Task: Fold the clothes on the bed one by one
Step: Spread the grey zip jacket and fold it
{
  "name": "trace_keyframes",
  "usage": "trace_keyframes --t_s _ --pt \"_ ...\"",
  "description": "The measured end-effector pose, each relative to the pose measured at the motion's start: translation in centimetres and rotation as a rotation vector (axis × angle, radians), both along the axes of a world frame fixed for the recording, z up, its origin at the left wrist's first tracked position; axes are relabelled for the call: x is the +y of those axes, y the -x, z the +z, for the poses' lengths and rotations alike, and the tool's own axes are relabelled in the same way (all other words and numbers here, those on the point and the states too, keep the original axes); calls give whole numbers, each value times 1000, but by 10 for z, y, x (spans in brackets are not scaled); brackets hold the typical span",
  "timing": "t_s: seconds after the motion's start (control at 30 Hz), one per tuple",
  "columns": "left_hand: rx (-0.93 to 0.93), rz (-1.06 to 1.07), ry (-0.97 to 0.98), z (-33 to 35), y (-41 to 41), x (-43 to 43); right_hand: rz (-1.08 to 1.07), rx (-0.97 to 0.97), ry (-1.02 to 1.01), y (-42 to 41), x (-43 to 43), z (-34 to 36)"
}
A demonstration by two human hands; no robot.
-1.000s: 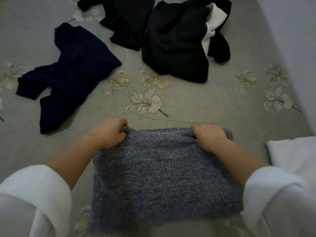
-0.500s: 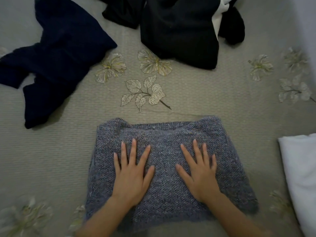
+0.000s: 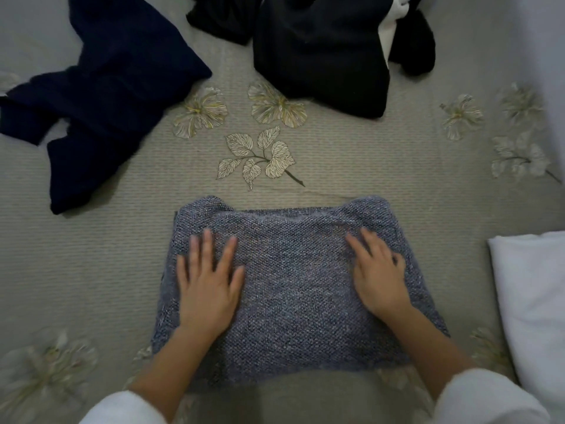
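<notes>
A grey-blue knitted sweater (image 3: 293, 289) lies folded into a rectangle on the bed (image 3: 91, 270), right in front of me. My left hand (image 3: 208, 283) rests flat on its left part with fingers spread. My right hand (image 3: 379, 276) lies flat on its right part, fingers apart and slightly blurred. Neither hand grips the fabric. A crumpled navy garment (image 3: 104, 96) lies at the far left. A heap of black clothes (image 3: 321, 47) with a white piece showing sits at the far middle.
The bed cover is grey-beige with printed leaves (image 3: 260, 154) and flowers. A folded white cloth (image 3: 532, 307) lies at the right edge, close to the sweater. A pale wall (image 3: 547, 41) runs along the far right.
My hands let go of the sweater's far edge, laid it down folded, then pressed flat on it. Since half a second ago both hands have slid outward, apart from each other.
</notes>
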State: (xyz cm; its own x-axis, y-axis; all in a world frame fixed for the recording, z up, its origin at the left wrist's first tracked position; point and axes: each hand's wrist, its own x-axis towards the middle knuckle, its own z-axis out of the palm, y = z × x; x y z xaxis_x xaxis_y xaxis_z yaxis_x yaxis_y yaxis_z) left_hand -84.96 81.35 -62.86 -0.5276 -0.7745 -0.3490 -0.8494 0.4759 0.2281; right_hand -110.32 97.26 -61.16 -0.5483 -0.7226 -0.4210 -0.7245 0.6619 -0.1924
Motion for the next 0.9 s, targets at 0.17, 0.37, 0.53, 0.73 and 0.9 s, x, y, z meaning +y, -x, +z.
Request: trace_keyframes --t_s 0.17,0.37,0.53,0.73,0.9 --pt "108 578 -135 8 -45 -7 -578 -212 144 25 43 12" --pt "265 860 -391 16 -44 -6 -974 -513 200 31 41 11" --pt "373 971 -498 56 -41 -14 -1105 -719 181 39 45 41" --pt "383 576 -364 127 -5 14 -719 -536 286 16 84 109" --pt "412 230 -324 171 55 63 -752 -460 454 13 149 164"
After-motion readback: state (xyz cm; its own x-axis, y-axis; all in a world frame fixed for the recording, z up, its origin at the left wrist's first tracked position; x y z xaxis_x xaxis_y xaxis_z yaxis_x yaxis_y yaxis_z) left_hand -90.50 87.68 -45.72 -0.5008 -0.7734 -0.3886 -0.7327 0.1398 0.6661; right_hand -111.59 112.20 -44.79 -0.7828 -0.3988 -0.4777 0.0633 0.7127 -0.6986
